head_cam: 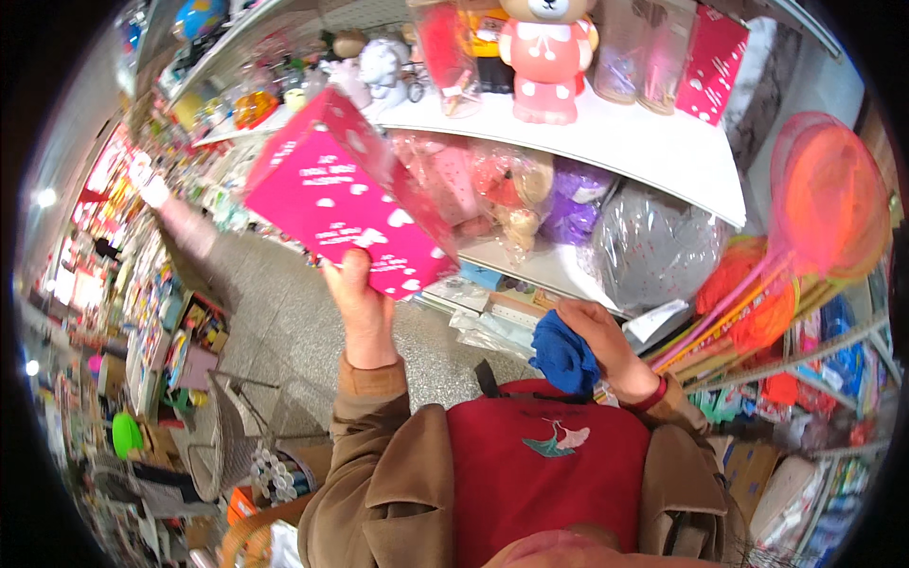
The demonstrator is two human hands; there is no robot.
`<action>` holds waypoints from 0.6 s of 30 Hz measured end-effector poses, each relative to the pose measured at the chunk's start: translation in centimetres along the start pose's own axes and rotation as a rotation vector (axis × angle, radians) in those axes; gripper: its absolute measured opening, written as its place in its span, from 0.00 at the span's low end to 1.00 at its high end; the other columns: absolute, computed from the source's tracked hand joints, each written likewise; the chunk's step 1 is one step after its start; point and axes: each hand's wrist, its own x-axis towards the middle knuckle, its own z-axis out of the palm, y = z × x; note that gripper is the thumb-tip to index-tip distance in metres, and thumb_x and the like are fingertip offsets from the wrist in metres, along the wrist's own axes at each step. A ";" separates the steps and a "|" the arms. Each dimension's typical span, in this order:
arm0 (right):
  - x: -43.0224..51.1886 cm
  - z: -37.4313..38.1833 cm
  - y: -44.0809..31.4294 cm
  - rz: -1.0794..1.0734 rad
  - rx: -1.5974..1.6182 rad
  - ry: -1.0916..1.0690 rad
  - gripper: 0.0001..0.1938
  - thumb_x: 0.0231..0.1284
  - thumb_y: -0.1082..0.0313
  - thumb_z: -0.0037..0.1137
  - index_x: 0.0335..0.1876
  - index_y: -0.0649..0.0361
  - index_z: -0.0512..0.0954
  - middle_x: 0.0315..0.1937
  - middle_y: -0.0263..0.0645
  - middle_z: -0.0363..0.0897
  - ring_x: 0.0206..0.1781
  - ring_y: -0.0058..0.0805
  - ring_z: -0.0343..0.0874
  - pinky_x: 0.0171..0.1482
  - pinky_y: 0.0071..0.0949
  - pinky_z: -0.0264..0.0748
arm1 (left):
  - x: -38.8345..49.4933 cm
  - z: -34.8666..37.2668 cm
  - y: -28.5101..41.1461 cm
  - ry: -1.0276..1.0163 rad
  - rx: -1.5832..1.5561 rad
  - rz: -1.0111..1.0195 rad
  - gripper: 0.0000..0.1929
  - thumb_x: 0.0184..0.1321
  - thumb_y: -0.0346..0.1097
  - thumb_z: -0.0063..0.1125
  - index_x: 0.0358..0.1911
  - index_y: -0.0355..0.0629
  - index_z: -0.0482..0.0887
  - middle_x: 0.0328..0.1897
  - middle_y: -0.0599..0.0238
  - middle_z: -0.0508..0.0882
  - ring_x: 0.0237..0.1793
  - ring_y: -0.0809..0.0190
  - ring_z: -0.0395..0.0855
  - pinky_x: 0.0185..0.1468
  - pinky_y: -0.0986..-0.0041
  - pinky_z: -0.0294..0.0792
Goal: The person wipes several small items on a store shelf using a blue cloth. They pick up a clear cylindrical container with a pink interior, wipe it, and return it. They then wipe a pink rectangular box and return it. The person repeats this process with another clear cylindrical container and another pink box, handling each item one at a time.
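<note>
My left hand [361, 309] grips the lower edge of a bright pink gift box [348, 206] patterned with white hearts and writing. The box is raised and tilted in front of the shelves. A crumpled blue cloth [564, 353] is bunched in my right hand [603, 341], in front of my chest and apart from the box. Above the hands runs a white shelf [625, 149], on which a pink bear figurine [545, 64] stands upright. Wrapped plush toys [515, 195] sit on the shelf below it.
Fishing-type nets [824, 206] with long poles lean at the right. A clear-wrapped grey item [653, 241] sits on the lower shelf near them. Clear cases [625, 57] stand beside the bear. At the left are a chair [213, 440] and a goods-laden counter [153, 319] along the speckled floor [284, 298].
</note>
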 end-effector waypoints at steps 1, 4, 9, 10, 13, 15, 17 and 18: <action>0.7 0.4 0.1 -0.042 -0.032 -0.001 0.17 0.78 0.60 0.46 0.38 0.66 0.79 0.25 0.31 0.78 0.24 0.17 0.76 0.32 0.23 0.77 | 1.0 -0.7 0.1 0.023 0.030 -0.018 0.35 0.59 0.39 0.69 0.66 0.35 0.65 0.59 0.58 0.78 0.57 0.59 0.80 0.61 0.64 0.75; 2.6 1.7 0.9 -0.099 -0.150 0.103 0.13 0.76 0.64 0.49 0.40 0.66 0.79 0.22 0.30 0.74 0.21 0.16 0.71 0.30 0.24 0.76 | 2.6 -2.9 0.2 -0.027 0.042 0.015 0.36 0.59 0.43 0.70 0.65 0.34 0.66 0.57 0.57 0.79 0.55 0.58 0.82 0.59 0.63 0.76; 3.9 2.4 3.7 -0.118 -0.329 0.059 0.08 0.72 0.72 0.50 0.49 0.65 0.79 0.30 0.26 0.76 0.32 0.09 0.70 0.36 0.16 0.69 | 2.2 -7.3 -1.1 -0.133 0.166 -0.140 0.38 0.56 0.45 0.70 0.66 0.35 0.66 0.60 0.57 0.78 0.58 0.55 0.80 0.62 0.60 0.73; 3.8 2.3 4.4 -0.106 -0.363 0.058 0.08 0.72 0.72 0.51 0.48 0.65 0.79 0.30 0.26 0.76 0.34 0.09 0.70 0.38 0.16 0.69 | 1.9 -8.2 -1.7 -0.159 0.206 -0.186 0.40 0.55 0.48 0.72 0.67 0.36 0.66 0.61 0.58 0.78 0.60 0.55 0.79 0.64 0.59 0.72; 3.4 1.8 6.8 -0.103 -0.446 0.128 0.08 0.72 0.71 0.51 0.46 0.65 0.80 0.32 0.26 0.78 0.37 0.09 0.71 0.41 0.17 0.71 | -0.4 -9.8 -4.2 -0.193 0.203 -0.388 0.37 0.54 0.41 0.71 0.66 0.36 0.67 0.59 0.58 0.79 0.58 0.55 0.80 0.63 0.60 0.73; 2.5 1.2 7.8 -0.090 -0.423 0.181 0.08 0.73 0.70 0.52 0.46 0.65 0.80 0.36 0.27 0.80 0.40 0.11 0.72 0.45 0.18 0.71 | -2.3 -9.8 -6.5 -0.141 0.133 -0.561 0.34 0.47 0.27 0.70 0.62 0.35 0.70 0.52 0.60 0.82 0.49 0.61 0.83 0.56 0.66 0.76; 1.4 0.6 8.3 -0.079 -0.422 0.212 0.08 0.73 0.69 0.52 0.46 0.65 0.81 0.37 0.28 0.80 0.41 0.12 0.73 0.46 0.18 0.72 | -3.8 -9.0 -9.0 -0.236 0.283 -0.719 0.38 0.47 0.26 0.73 0.65 0.36 0.68 0.54 0.61 0.82 0.51 0.62 0.82 0.57 0.68 0.75; 0.8 0.3 8.4 -0.090 -0.451 0.245 0.08 0.73 0.69 0.52 0.45 0.65 0.81 0.39 0.28 0.81 0.42 0.12 0.73 0.47 0.19 0.72 | -4.7 -8.3 -10.3 -0.304 0.224 -0.726 0.41 0.47 0.25 0.73 0.67 0.37 0.65 0.57 0.61 0.80 0.54 0.62 0.81 0.59 0.68 0.74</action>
